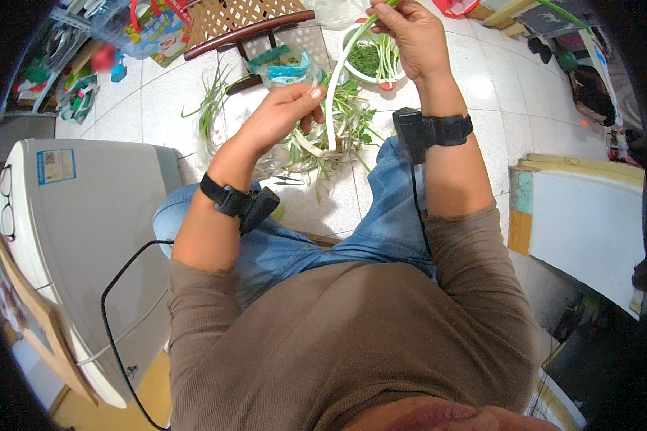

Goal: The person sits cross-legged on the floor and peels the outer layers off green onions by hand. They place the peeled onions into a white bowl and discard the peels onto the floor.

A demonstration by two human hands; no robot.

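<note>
My right hand (412, 37) grips a long green onion (331, 105) by its green upper part. Its white stalk curves down between my hands, root end lowest. Beside that stalk is my left hand (291, 110), thumb extended and fingers curled; whether it pinches anything is unclear. Below, a loose heap of leafy trimmings and peeled skins (350, 116) lies on the tiled floor. A white basin (349, 64) beyond it holds chopped-looking greens (364, 58) and cleaned green onion stalks (385, 59), partly behind my right hand.
More green onions (210, 105) lie in clear plastic at the left. Dark scissors (290, 181) rest near my left knee. A woven-topped chair (242, 21) and a teal plastic bag (283, 62) stand ahead. A white cabinet (102, 215) is on my left, a pale-sided one (577, 210) on my right.
</note>
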